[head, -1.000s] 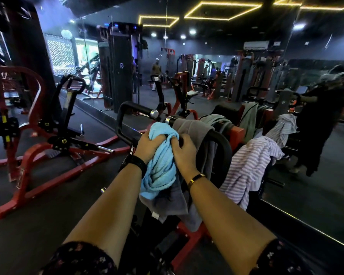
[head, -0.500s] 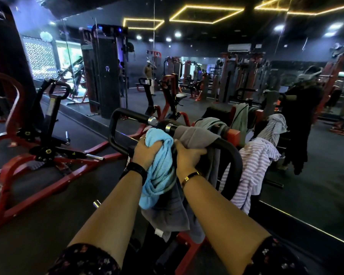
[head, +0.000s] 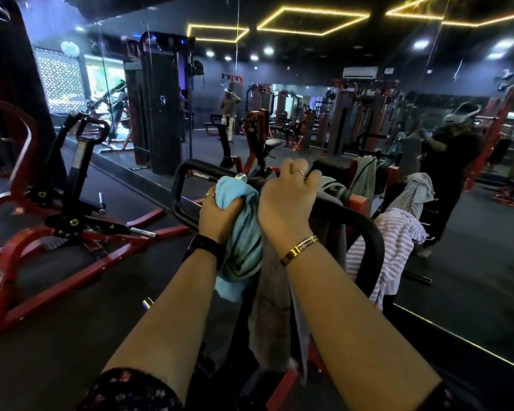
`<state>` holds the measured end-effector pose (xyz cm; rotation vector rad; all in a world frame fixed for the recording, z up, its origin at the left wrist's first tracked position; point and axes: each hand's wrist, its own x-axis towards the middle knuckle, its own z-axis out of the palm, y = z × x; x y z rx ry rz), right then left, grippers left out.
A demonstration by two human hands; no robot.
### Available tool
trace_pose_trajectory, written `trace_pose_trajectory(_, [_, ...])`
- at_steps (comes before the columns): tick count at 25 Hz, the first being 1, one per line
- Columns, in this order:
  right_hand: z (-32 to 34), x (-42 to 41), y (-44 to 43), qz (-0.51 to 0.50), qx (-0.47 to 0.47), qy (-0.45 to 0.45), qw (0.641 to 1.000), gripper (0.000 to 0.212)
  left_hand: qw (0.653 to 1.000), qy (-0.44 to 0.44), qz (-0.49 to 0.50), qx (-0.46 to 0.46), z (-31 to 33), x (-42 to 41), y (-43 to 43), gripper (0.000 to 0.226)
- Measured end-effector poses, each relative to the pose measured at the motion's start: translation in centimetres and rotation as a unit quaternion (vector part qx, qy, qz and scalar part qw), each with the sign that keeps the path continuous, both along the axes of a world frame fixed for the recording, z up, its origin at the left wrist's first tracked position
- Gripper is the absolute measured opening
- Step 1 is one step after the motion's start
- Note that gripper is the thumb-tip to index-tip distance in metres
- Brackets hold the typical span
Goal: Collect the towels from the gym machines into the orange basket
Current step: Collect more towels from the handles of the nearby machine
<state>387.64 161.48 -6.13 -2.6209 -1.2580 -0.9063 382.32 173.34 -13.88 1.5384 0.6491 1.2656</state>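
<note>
Moved: right hand [head: 288,200] up over bar [head: 371,235], clenching grey towel [head: 267,321] | left hand [head: 220,215] grips blue towel [head: 244,247] | towels: 3, striped towel [head: 398,241] draped beside

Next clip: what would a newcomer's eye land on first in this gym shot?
In the centre, the left hand grips a bunched blue towel, and the right hand curls its fingers round a grey towel draped over the machine's black handlebar. A striped towel hangs to the right, and yellow light strips glow on the dark ceiling.
</note>
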Motion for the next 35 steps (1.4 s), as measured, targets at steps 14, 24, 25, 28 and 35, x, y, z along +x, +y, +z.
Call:
trace_pose_trajectory(14, [-0.4,1.8,0.3,0.419,0.036,0.466,0.779,0.103,0.988,-0.136,-0.032,-0.061,1.8,-6.1,-0.1,0.027])
trace_pose_trajectory(24, [-5.3,-5.0,0.4,0.501,0.064,0.622,0.598,0.055,0.993,-0.088,-0.009,-0.073,0.1,-14.4,-6.0,0.059])
trace_pose_trajectory(25, [-5.4,-5.9,-0.2,0.507,0.039,0.624,0.594,0.052,0.994,-0.087,0.017,-0.064,-0.1,-15.4,-7.4,0.071])
trace_pose_trajectory(28, [-6.3,-8.5,-2.7,0.541,-0.035,0.618,0.570,0.051,0.992,-0.064,0.094,-0.050,-1.1,-18.2,-12.4,0.106])
trace_pose_trajectory(35, [-11.3,-17.5,-10.1,0.582,-0.161,0.662,0.444,0.034,0.961,-0.051,0.266,-0.052,-4.6,-27.3,-24.4,0.064])
